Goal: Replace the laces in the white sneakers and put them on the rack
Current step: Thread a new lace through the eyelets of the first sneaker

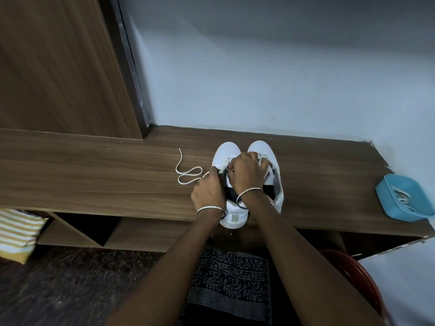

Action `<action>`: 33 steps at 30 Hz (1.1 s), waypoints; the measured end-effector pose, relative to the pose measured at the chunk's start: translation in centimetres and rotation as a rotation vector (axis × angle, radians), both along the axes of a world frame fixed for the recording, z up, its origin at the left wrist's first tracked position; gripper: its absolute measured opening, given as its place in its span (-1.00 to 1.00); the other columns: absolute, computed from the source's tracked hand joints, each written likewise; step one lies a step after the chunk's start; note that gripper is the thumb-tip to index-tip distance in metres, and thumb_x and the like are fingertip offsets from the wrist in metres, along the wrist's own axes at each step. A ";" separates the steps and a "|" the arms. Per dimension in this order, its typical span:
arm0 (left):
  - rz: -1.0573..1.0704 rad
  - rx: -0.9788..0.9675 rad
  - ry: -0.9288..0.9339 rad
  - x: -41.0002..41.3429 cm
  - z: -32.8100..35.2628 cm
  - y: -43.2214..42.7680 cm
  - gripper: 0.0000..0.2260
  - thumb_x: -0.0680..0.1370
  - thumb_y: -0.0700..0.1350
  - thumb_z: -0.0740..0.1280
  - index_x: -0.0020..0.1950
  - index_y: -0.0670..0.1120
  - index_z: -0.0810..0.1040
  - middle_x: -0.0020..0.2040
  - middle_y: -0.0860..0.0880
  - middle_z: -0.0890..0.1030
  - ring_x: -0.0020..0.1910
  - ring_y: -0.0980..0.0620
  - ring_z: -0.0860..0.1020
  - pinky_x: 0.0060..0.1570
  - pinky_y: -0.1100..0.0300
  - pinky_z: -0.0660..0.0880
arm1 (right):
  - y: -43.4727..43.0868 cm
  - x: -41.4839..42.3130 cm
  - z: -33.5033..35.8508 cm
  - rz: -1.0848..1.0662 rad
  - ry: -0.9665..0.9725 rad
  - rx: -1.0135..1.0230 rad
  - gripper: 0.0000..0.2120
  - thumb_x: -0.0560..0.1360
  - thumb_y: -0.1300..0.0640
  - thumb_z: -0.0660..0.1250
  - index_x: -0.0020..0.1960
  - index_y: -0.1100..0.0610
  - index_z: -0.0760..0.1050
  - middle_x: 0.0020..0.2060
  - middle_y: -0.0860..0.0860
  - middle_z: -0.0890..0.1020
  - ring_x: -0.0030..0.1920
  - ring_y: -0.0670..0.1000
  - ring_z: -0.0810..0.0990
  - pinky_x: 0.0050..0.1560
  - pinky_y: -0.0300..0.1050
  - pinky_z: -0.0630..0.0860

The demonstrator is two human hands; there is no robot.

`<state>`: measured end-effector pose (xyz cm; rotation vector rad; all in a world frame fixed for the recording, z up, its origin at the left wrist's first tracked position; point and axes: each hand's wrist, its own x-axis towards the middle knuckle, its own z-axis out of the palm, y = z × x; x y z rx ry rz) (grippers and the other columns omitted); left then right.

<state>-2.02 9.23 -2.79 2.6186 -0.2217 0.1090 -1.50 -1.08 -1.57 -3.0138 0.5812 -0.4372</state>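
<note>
the sneakers [244,151] stand side by side on the bench [94,165], touching, heels at its near edge and toes toward the wall [259,78]; their long axis runs straight away from the person, so the lace rows lie directly ahead of both hands; work is on the left sneaker [226,154], with the right sneaker [262,147] just beside it; the left hand [207,187] sits at that shoe's left flank, fingers curled in a pinch where the white lace [188,174] runs in under them; the right hand [247,172] reaches across over the eyelets, fingers curled, pinching what looks like a dark lace [240,206] that also loops down by the wrist; the fingertips hide the exact eyelet; both hands are on the shoe, the right nearer the toe end, so the next pull likely runs along that axis, toward the body; the rest of the white lace trails loose to the left on the bench; a blue tray [386,196] holding more laces sits well apart to the right; open shelves [77,231] lie below the bench.
</note>
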 end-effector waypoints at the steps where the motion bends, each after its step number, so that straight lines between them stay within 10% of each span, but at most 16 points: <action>1: -0.001 0.007 -0.001 0.0 0.0 0.0 -0.83 0.62 -0.23 0.10 0.15 -0.07 0.41 -0.05 -0.15 0.63 -0.05 -0.25 0.62 -0.24 0.04 0.40 | -0.1 0.0 0.0 -0.010 -0.002 -0.001 -0.83 0.51 0.07 0.28 -0.04 -0.02 0.65 0.04 -0.06 0.62 0.22 0.06 0.41 0.20 0.12 0.16; 15: 0.006 0.004 -0.027 0.2 -0.8 0.0 -0.89 0.64 -0.13 0.17 0.14 -0.05 0.41 -0.10 -0.14 0.63 -0.09 -0.25 0.62 -0.30 0.05 0.37 | -5.0 -2.8 2.3 -0.518 -0.583 0.512 -0.90 0.48 0.09 0.28 -0.09 0.03 0.57 -0.09 -0.05 0.65 0.22 0.09 0.46 0.14 0.06 0.22; 19: 0.009 -0.010 -0.032 0.3 -0.9 -0.1 -0.90 0.64 -0.12 0.18 0.14 -0.04 0.42 -0.10 -0.14 0.63 -0.10 -0.25 0.62 -0.30 0.05 0.36 | -5.3 -3.2 2.3 -0.537 -0.522 0.462 -0.87 0.43 0.12 0.30 -0.05 0.02 0.56 -0.07 -0.05 0.62 0.24 0.09 0.41 0.11 0.05 0.17; 26: -0.013 -0.048 -0.018 0.4 -0.9 0.0 -0.90 0.63 -0.12 0.16 0.12 -0.04 0.41 -0.09 -0.16 0.63 -0.09 -0.28 0.61 -0.28 0.03 0.38 | -0.3 -3.4 0.9 0.036 -0.332 0.494 -0.80 0.38 0.15 0.38 -0.01 0.17 0.56 -0.08 0.08 0.62 -0.01 0.14 0.59 -0.01 0.04 0.53; 33: -0.136 -0.043 -0.081 0.8 -0.2 0.7 -0.61 0.67 0.16 0.02 0.02 -0.09 0.48 -0.10 -0.17 0.63 -0.10 -0.28 0.59 -0.27 0.05 0.36 | 0.5 -2.9 -0.5 -0.102 -0.185 0.389 -0.83 0.54 0.17 0.27 0.06 0.24 0.54 -0.03 0.18 0.65 0.03 0.21 0.60 -0.07 0.00 0.46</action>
